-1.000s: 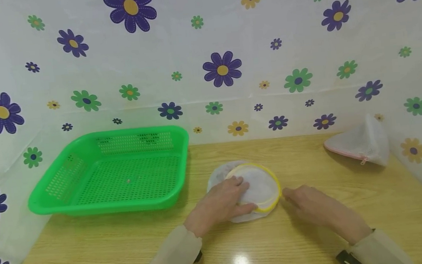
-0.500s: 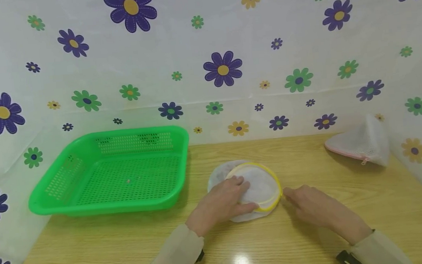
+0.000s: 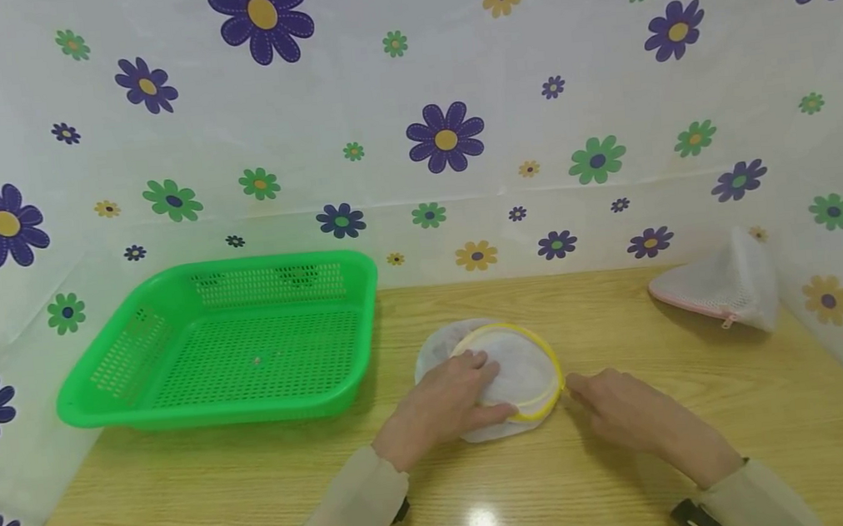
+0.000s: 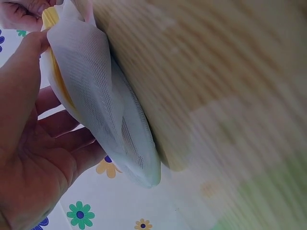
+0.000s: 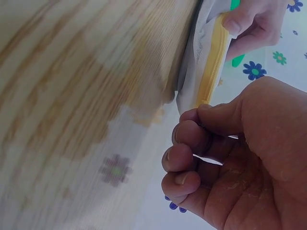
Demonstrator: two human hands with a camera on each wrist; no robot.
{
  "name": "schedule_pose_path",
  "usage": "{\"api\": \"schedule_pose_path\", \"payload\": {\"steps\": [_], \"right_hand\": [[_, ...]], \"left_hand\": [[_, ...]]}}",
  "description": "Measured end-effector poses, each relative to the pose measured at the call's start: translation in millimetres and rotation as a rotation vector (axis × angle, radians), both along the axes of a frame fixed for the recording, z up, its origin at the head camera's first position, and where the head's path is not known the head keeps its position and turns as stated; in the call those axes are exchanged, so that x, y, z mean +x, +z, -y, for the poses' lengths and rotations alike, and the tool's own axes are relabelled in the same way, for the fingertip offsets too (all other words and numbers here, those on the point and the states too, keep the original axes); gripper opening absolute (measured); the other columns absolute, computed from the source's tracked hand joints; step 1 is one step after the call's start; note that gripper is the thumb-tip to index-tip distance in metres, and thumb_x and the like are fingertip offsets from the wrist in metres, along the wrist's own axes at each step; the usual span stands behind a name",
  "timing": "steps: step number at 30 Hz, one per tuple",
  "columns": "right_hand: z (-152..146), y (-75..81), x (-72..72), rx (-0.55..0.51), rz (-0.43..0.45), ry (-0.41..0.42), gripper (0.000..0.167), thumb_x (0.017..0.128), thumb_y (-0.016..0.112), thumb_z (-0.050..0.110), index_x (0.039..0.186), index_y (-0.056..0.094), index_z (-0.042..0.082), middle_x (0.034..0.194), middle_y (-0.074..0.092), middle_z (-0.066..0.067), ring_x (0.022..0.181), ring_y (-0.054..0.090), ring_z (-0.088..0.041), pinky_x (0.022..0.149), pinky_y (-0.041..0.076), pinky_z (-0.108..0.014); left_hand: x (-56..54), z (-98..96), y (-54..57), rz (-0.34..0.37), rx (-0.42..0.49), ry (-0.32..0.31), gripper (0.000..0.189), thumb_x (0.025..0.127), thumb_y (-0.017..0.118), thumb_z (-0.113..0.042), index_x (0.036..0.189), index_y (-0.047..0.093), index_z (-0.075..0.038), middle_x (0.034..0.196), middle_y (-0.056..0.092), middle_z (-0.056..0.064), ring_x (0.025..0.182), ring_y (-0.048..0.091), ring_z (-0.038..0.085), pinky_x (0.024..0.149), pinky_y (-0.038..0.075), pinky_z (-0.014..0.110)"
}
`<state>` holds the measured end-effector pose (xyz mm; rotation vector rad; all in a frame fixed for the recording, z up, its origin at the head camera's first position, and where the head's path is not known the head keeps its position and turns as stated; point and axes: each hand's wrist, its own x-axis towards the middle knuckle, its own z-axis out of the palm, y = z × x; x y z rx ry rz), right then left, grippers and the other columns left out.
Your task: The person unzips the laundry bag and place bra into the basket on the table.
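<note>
Table [image 3: 592, 315], green basket [image 3: 239, 410], left hand [image 3: 444, 399] on yellow-zipped bag [image 3: 518, 367], contents unclear

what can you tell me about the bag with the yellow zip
The bag is roughly round and white, of what looks like soft, fine mesh, with a yellow zip curving along its edge. It lies, slightly creased, on the table, right of the green basket. The left hand rests on it, thumb at the zip; the right hand pinches one end of the zip. Whether anything is inside cannot be told.
</note>
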<state>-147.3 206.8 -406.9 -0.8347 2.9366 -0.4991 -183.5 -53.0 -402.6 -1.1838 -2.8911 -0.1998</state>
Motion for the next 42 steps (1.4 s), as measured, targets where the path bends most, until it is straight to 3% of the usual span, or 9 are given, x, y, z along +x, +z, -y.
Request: {"api": "schedule_pose_path", "payload": {"steps": [4, 14, 18, 24, 28, 35, 38, 40, 42], "right_hand": [[0.3, -0.3, 0.3, 0.002, -0.014, 0.005, 0.022, 0.097, 0.055, 0.001, 0.079, 0.050, 0.013, 0.061, 0.038, 0.009, 0.053, 0.034, -0.003, 0.046, 0.029, -0.019], [0.7, -0.2, 1.4, -0.008, -0.003, 0.020, 0.023, 0.098, 0.054, 0.000, 0.079, 0.050, 0.014, 0.061, 0.039, 0.009, 0.053, 0.034, -0.002, 0.046, 0.030, -0.019], [1.4, -0.7, 2.7, -0.025, 0.000, 0.029, 0.025, 0.099, 0.053, 0.001, 0.078, 0.048, 0.014, 0.061, 0.037, 0.010, 0.053, 0.033, -0.002, 0.046, 0.029, -0.019], [-0.9, -1.3, 1.0, -0.010, -0.004, 0.025, 0.023, 0.098, 0.054, 0.001, 0.079, 0.051, 0.015, 0.060, 0.041, 0.009, 0.054, 0.036, -0.003, 0.047, 0.033, -0.020], [-6.6, -0.7, -3.2, -0.005, 0.005, 0.020, 0.024, 0.098, 0.052, 0.000, 0.080, 0.049, 0.014, 0.060, 0.040, 0.008, 0.054, 0.037, -0.004, 0.047, 0.033, -0.020], [-19.7, 3.3, -10.4, 0.025, 0.038, -0.057, 0.022, 0.101, 0.048, 0.003, 0.083, 0.047, 0.014, 0.061, 0.038, 0.006, 0.055, 0.038, -0.008, 0.049, 0.032, -0.022], [-21.4, 2.5, -12.7, 0.002, 0.015, -0.051, 0.022, 0.103, 0.048, 0.005, 0.083, 0.048, 0.014, 0.061, 0.036, 0.007, 0.054, 0.036, -0.007, 0.048, 0.030, -0.021], [-21.6, 1.6, -13.6, -0.010, -0.016, -0.044, 0.022, 0.104, 0.049, 0.006, 0.083, 0.048, 0.014, 0.060, 0.034, 0.008, 0.053, 0.034, -0.005, 0.047, 0.028, -0.020], [-21.3, 0.7, -13.9, -0.022, -0.038, -0.042, 0.023, 0.105, 0.049, 0.007, 0.083, 0.048, 0.014, 0.060, 0.032, 0.009, 0.052, 0.032, -0.005, 0.047, 0.026, -0.020]], "left_hand": [[-0.3, -0.8, -0.7, 0.006, 0.003, 0.007, 0.055, 0.099, 0.058, -0.056, 0.126, 0.067, -0.009, 0.119, 0.069, 0.008, 0.108, 0.066, 0.021, 0.101, 0.053, 0.036], [-0.1, -2.4, -1.7, 0.001, 0.029, 0.019, 0.050, 0.098, 0.059, -0.056, 0.116, 0.068, -0.010, 0.108, 0.068, 0.005, 0.095, 0.063, 0.018, 0.092, 0.055, 0.034], [-0.3, -2.3, -1.7, 0.014, 0.043, 0.035, 0.053, 0.098, 0.061, -0.055, 0.121, 0.068, -0.009, 0.114, 0.070, 0.007, 0.101, 0.066, 0.020, 0.096, 0.054, 0.035], [-6.0, -1.4, 5.3, 0.176, 0.040, 0.063, 0.067, 0.090, 0.073, -0.053, 0.137, 0.061, -0.007, 0.138, 0.065, 0.012, 0.126, 0.062, 0.027, 0.109, 0.049, 0.039], [-7.2, 4.8, 16.3, 0.280, 0.023, 0.039, 0.075, 0.086, 0.081, -0.045, 0.146, 0.054, -0.007, 0.152, 0.055, 0.013, 0.142, 0.052, 0.028, 0.119, 0.040, 0.040], [-5.0, 16.1, 29.3, 0.355, 0.073, 0.004, 0.066, 0.087, 0.082, -0.023, 0.146, 0.055, -0.006, 0.154, 0.053, 0.010, 0.146, 0.048, 0.027, 0.122, 0.037, 0.040], [-4.9, 17.9, 26.9, 0.332, 0.101, -0.027, 0.059, 0.089, 0.081, -0.026, 0.141, 0.060, -0.006, 0.149, 0.058, 0.012, 0.140, 0.054, 0.027, 0.118, 0.043, 0.040], [-4.9, 17.7, 24.1, 0.299, 0.111, -0.055, 0.047, 0.093, 0.076, -0.032, 0.131, 0.066, -0.007, 0.133, 0.069, 0.009, 0.122, 0.066, 0.022, 0.108, 0.051, 0.035], [-4.8, 16.4, 20.9, 0.255, 0.124, -0.082, 0.037, 0.095, 0.072, -0.039, 0.118, 0.070, -0.009, 0.111, 0.074, 0.004, 0.097, 0.068, 0.015, 0.093, 0.055, 0.028]]}}
